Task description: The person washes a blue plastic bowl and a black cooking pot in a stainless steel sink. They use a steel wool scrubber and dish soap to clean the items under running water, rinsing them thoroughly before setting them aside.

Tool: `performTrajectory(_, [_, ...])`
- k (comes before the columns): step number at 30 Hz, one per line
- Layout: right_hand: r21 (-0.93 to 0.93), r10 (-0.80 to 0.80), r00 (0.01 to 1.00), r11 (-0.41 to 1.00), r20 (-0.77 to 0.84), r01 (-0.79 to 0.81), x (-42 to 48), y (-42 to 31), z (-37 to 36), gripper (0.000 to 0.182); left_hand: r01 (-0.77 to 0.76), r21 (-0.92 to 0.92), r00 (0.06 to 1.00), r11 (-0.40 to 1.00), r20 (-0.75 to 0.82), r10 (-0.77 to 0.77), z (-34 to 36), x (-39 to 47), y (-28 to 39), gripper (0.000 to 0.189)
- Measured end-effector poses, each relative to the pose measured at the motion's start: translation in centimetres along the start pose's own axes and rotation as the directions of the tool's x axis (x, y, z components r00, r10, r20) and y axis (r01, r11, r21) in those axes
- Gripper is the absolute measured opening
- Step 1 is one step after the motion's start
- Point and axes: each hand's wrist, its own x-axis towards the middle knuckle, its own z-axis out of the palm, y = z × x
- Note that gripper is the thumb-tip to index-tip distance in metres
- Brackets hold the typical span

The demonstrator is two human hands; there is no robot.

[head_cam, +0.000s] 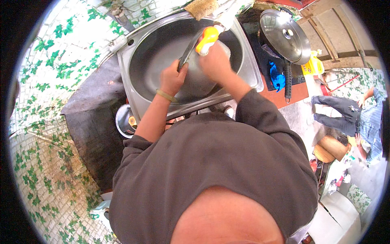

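Observation:
My left hand [173, 77] grips the lower end of a dark, curved, thin-edged piece of metalware [191, 48], seen nearly edge-on above an oval stainless steel sink [152, 70]. My right hand [214, 62] is slightly blurred, close to the metalware's right side. A yellow-orange and white faucet nozzle [209, 36] overlaps the metalware and hides part of the right fingers. Beside the right knuckles shows a pale, mesh-like thing [225, 48], possibly a scrubber; whether the right hand holds it is hidden.
Right of the sink stands a lidded pan [283, 38] with a dark handle, near a blue cloth or bag [276, 77] and a yellow jug [315, 64]. A brown sponge [201, 8] lies at the back rim. Another person [350, 114] stands at far right.

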Motion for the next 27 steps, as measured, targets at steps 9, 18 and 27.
performTrajectory(9, [-0.182,-0.472,0.831,0.881,-0.294,0.436,-4.8,-1.3,3.2,0.048,-0.089,-0.088,0.995,0.992,-0.042,0.085,0.4,0.1,0.0,0.018])
performTrajectory(18, [0.012,-0.231,0.946,0.971,-0.228,0.24,-2.1,-0.9,1.0,0.033,-0.101,-0.149,0.994,0.984,0.025,0.106,0.0,0.5,1.1,0.019])
performTrajectory(27, [0.024,0.197,0.98,0.98,0.029,-0.198,0.9,0.6,-1.6,0.02,-0.063,-0.133,0.995,0.989,0.071,0.073,0.1,-0.6,0.0,0.026])
